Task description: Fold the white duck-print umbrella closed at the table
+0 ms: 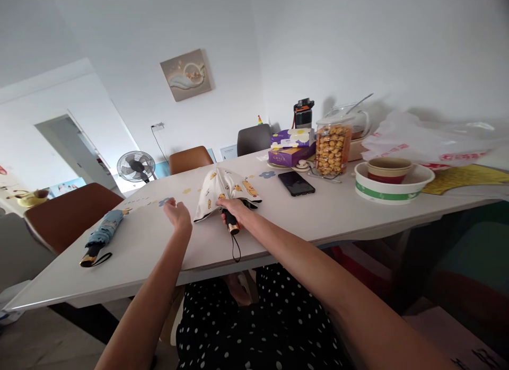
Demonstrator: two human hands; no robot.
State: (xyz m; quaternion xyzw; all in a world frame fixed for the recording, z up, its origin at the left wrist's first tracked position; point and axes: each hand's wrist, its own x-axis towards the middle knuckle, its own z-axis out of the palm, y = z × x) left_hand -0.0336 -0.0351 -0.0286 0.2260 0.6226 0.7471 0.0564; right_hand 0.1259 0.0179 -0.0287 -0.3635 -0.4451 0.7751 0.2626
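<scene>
Here right hand [233, 206] clasps white umbrella [222, 192]; left hand [177, 213] hovers beside.

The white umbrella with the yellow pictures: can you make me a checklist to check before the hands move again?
1. Right hand grips the white umbrella at its handle: ok.
2. Left hand off the canopy, open beside it: ok.
3. Canopy neatly folded: not ok, loose and bunched.
4. Wrist strap on the table: not ok, it dangles over the edge.
5. Phone apart from the umbrella: ok.
6. Closing band fastened: cannot tell.
</scene>
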